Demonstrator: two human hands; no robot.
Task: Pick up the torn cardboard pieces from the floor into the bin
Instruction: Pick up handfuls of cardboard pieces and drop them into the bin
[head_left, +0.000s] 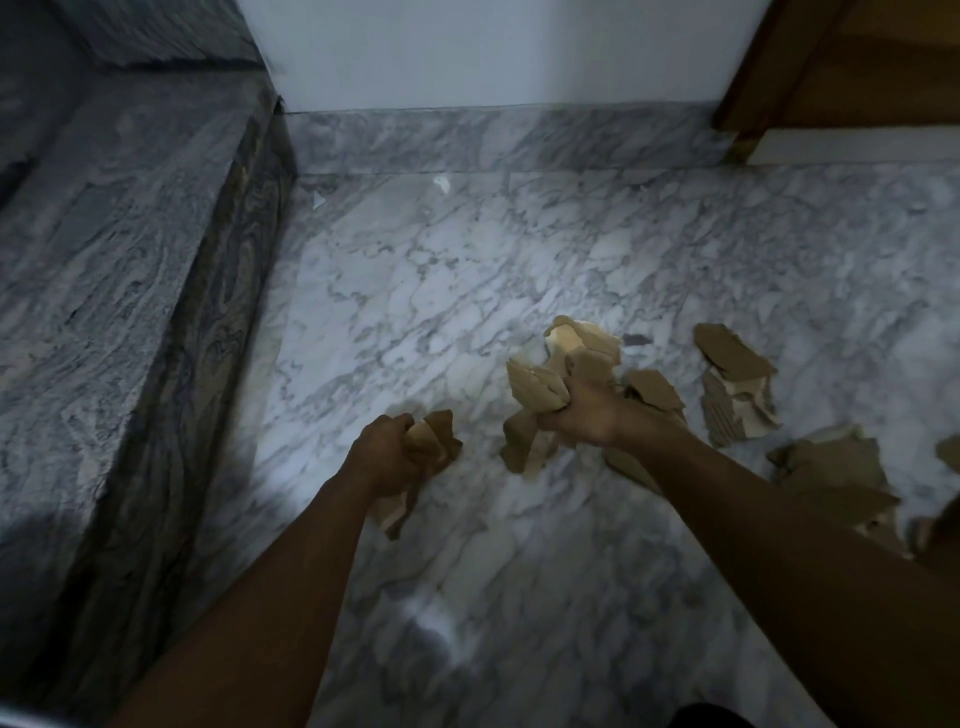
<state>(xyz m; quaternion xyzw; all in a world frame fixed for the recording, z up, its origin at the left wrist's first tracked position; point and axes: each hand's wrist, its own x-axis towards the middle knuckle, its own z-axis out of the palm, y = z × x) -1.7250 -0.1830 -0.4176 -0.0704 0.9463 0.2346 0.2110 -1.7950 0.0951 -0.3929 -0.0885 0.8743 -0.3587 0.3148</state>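
My left hand (383, 451) grips a small bunch of brown torn cardboard pieces (435, 435) above the marble floor (467, 270). My right hand (584, 410) grips a larger bunch of cardboard pieces (540, 384), with scraps sticking up and hanging down from the fist. More torn pieces lie loose on the floor to the right: a stack (732, 384) beyond my right forearm and a bigger heap (836, 473) near the right edge. No bin is in view.
A raised grey marble step (119, 270) runs along the left side. A white wall (493, 52) with a marble skirting stands ahead. A wooden door frame (748, 98) is at the top right. Two small white scraps (441, 183) lie near the skirting.
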